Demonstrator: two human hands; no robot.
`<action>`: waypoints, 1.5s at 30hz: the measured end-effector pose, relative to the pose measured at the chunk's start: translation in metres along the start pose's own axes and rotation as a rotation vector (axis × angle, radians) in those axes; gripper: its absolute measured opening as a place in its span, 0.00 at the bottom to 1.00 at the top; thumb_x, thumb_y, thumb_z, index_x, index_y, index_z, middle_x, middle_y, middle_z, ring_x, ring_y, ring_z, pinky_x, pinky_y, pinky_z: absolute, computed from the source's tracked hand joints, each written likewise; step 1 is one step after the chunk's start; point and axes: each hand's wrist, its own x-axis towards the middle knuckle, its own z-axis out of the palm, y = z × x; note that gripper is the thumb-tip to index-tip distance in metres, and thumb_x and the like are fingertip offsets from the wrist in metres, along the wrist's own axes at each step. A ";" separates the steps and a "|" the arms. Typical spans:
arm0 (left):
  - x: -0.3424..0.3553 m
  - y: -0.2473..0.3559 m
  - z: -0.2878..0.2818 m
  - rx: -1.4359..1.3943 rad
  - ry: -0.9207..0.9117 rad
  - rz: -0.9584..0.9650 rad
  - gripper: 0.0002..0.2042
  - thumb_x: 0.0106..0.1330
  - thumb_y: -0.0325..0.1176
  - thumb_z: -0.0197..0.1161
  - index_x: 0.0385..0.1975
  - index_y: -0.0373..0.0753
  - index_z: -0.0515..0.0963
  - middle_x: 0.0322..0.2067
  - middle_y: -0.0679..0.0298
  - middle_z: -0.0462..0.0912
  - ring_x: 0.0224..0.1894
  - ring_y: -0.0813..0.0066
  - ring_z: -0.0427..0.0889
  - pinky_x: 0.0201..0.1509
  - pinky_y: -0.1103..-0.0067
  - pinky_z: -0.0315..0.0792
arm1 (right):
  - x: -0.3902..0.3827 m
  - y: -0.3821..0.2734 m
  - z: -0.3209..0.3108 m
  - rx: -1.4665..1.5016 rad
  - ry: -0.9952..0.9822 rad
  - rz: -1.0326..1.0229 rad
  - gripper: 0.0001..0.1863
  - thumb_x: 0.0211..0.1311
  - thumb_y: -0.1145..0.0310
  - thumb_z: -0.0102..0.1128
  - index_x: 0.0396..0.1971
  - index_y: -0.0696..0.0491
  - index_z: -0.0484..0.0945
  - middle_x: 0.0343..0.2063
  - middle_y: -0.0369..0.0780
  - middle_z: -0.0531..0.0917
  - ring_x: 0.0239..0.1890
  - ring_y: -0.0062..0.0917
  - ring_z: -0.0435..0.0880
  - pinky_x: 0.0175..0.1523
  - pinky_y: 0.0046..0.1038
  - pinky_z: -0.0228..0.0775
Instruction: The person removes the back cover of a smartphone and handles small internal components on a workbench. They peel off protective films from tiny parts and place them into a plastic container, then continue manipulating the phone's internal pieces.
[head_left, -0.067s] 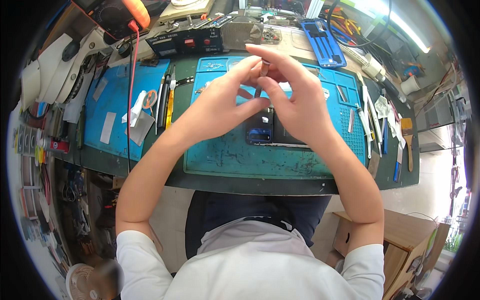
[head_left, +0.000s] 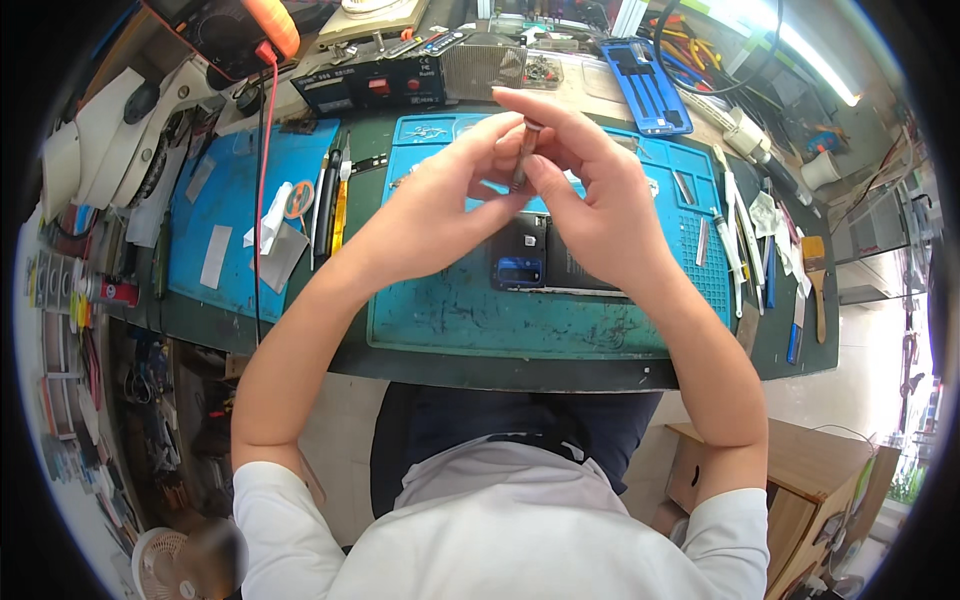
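Above the mat, a slim screwdriver [head_left: 523, 162] with a round cap is held tilted between my hands. My right hand [head_left: 598, 190] is closed on it, with the index finger lying over the cap and the thumb against the shaft. Curled round its lower part, my left hand [head_left: 450, 195] has its thumb close to the tip; the exact contact of its fingers is partly hidden. Beneath my hands lies an opened phone [head_left: 519, 240] with dark insides and a blue-edged cutout at its lower left. My right hand covers much of it.
A blue work mat [head_left: 500, 325] with compartments lies under the phone. On the right are brushes [head_left: 815, 275], tweezers and pens. A blue phone shell [head_left: 648, 90] rests behind. On the left lie a second mat [head_left: 190, 255], a yellow tool [head_left: 341, 205] and a red cable [head_left: 268, 140].
The screwdriver shows slightly more of its shaft, and my left thumb has drawn back a little to the left. My right thumb has shifted slightly along the shaft. The phone stays put.
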 end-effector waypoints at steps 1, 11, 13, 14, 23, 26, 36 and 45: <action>0.001 0.002 -0.001 -0.011 -0.012 -0.023 0.27 0.71 0.23 0.68 0.70 0.36 0.70 0.50 0.59 0.86 0.53 0.68 0.87 0.55 0.72 0.82 | 0.000 0.000 0.001 -0.115 0.024 -0.099 0.29 0.63 0.78 0.68 0.66 0.46 0.80 0.46 0.43 0.83 0.44 0.40 0.86 0.49 0.36 0.81; 0.003 0.006 0.005 -0.031 0.063 -0.101 0.25 0.67 0.29 0.74 0.63 0.35 0.74 0.44 0.62 0.84 0.44 0.75 0.83 0.46 0.74 0.79 | 0.004 0.008 0.004 -0.245 0.067 -0.276 0.30 0.66 0.81 0.65 0.68 0.48 0.79 0.42 0.44 0.84 0.41 0.39 0.86 0.47 0.35 0.80; 0.006 0.015 -0.004 0.290 -0.035 -0.209 0.30 0.68 0.30 0.74 0.70 0.36 0.71 0.46 0.62 0.84 0.44 0.75 0.83 0.46 0.76 0.79 | 0.004 0.005 0.003 -0.430 0.069 -0.319 0.31 0.66 0.82 0.63 0.69 0.48 0.78 0.42 0.44 0.83 0.40 0.38 0.86 0.48 0.34 0.81; 0.005 0.014 -0.004 0.309 -0.043 -0.198 0.30 0.69 0.31 0.74 0.69 0.36 0.72 0.46 0.63 0.84 0.44 0.75 0.83 0.45 0.77 0.79 | 0.001 0.003 0.003 -0.469 0.059 -0.272 0.31 0.66 0.82 0.63 0.69 0.49 0.78 0.41 0.44 0.84 0.40 0.37 0.86 0.48 0.35 0.81; 0.000 0.003 -0.011 0.227 -0.058 -0.120 0.14 0.68 0.32 0.75 0.48 0.35 0.82 0.37 0.67 0.85 0.35 0.77 0.82 0.37 0.78 0.77 | 0.001 0.004 -0.003 -0.219 0.115 -0.210 0.30 0.68 0.84 0.60 0.69 0.51 0.77 0.41 0.41 0.87 0.41 0.29 0.89 0.50 0.32 0.83; -0.002 -0.005 -0.007 0.340 -0.069 -0.106 0.07 0.69 0.30 0.73 0.40 0.35 0.84 0.33 0.65 0.85 0.33 0.74 0.83 0.37 0.75 0.77 | 0.003 0.002 -0.005 -0.187 0.162 -0.262 0.30 0.69 0.85 0.59 0.69 0.51 0.77 0.41 0.40 0.87 0.43 0.27 0.89 0.50 0.30 0.84; 0.048 -0.037 0.020 0.487 0.062 0.297 0.03 0.65 0.28 0.67 0.33 0.37 0.85 0.38 0.55 0.84 0.47 0.50 0.82 0.50 0.62 0.79 | -0.011 -0.004 -0.014 -0.091 0.144 -0.246 0.29 0.69 0.86 0.59 0.70 0.55 0.76 0.40 0.39 0.86 0.41 0.22 0.88 0.48 0.26 0.84; 0.025 -0.020 -0.010 0.307 0.027 0.091 0.06 0.73 0.29 0.67 0.44 0.37 0.86 0.39 0.57 0.86 0.40 0.62 0.85 0.45 0.71 0.78 | -0.014 0.011 0.000 -0.219 0.085 -0.251 0.30 0.68 0.84 0.62 0.70 0.51 0.76 0.41 0.42 0.85 0.41 0.32 0.87 0.46 0.31 0.83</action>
